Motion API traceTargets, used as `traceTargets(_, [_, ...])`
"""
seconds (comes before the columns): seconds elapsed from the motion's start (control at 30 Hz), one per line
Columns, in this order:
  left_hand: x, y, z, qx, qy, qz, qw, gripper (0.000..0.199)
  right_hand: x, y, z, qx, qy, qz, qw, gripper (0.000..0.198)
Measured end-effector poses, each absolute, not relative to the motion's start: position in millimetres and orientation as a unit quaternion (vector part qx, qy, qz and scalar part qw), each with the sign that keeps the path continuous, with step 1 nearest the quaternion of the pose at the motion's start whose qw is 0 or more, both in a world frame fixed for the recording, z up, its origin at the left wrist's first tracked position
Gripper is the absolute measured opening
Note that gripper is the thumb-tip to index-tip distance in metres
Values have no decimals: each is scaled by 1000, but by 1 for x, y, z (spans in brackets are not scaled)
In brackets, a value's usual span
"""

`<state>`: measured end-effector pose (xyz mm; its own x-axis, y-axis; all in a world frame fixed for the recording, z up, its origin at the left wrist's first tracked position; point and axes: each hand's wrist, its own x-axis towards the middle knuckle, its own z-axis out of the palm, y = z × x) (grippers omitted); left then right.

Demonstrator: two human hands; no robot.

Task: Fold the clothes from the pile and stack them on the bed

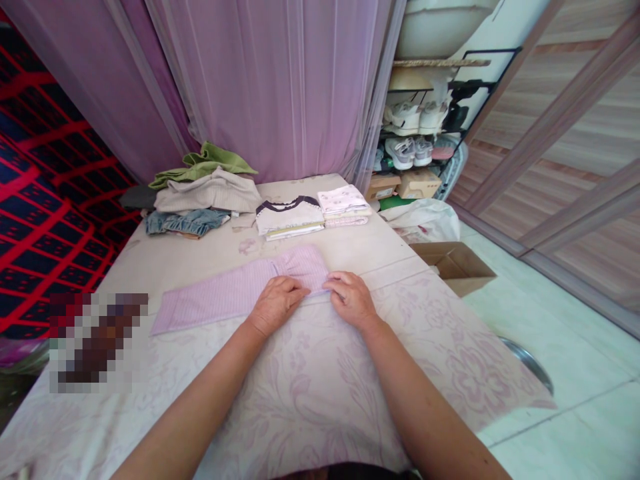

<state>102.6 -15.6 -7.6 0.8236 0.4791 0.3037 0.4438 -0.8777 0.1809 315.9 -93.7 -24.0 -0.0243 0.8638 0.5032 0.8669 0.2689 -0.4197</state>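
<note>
Nearest the camera in the head view, we note the left forearm [200,400] and right forearm [425,393], reaching forward over a pale floral sheet [305,400]. At their ends, the left hand [277,303] and right hand [351,299] are side by side, a small gap between them. We find a lilac striped garment [220,291] laid flat on the sheet as a long strip, beyond and leftward of the hands. Its long axis runs crosswise, the left end angled toward the camera, the right end farther off. Both hands sit at its right portion, on the near edge: the right hand is closer to the right corner, the left hand closer to the long untouched stretch on its left. We record each hand as narrow, thumb and fingertips drawn together; we judge the edge lightly pinched by both, though how firmly we cannot tell. Beyond the garment lie folded clothes [290,217] and, left of them, a loose heap [207,193].
</note>
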Motion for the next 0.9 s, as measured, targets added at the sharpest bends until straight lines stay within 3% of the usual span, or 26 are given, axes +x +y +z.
traceTargets(0.53, [111,-19,-1,943,290,154,48,21,315,-87,-25,-589,-746,23,309,15])
traceTargets(0.9, [108,-24,-14,945,284,160,-4,19,315,-88,-25,-595,-753,-1,282,17])
